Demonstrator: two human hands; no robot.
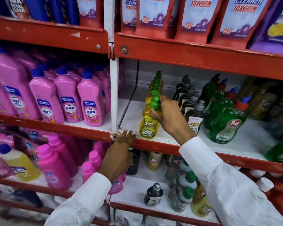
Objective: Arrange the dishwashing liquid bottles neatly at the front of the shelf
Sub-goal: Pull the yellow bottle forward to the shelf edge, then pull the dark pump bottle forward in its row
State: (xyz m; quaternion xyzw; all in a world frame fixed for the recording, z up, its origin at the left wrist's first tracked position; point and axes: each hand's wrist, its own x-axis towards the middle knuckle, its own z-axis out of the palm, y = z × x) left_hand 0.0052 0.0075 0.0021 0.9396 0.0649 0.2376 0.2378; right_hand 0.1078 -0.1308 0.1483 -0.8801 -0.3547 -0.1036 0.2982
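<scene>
A yellow dishwashing bottle (148, 126) with a green cap stands at the front edge of the white middle shelf (250, 144), heading a row of like bottles (155, 85) that runs back. My right hand (166, 114) is closed around its green neck. My left hand (121, 154) grips the red front lip of that shelf, fingers curled over the edge beside the white upright. Right of the yellow row stand a row of dark bottles with grey caps (194, 118) and a row of green bottles (225, 124).
Pink cleaner bottles (91, 101) fill the left bay. Red and purple refill pouches (155, 15) hang over the shelf above. Mixed bottles (153, 194) stand on the lower shelf. A blurred green bottle (281, 152) sits at the right edge.
</scene>
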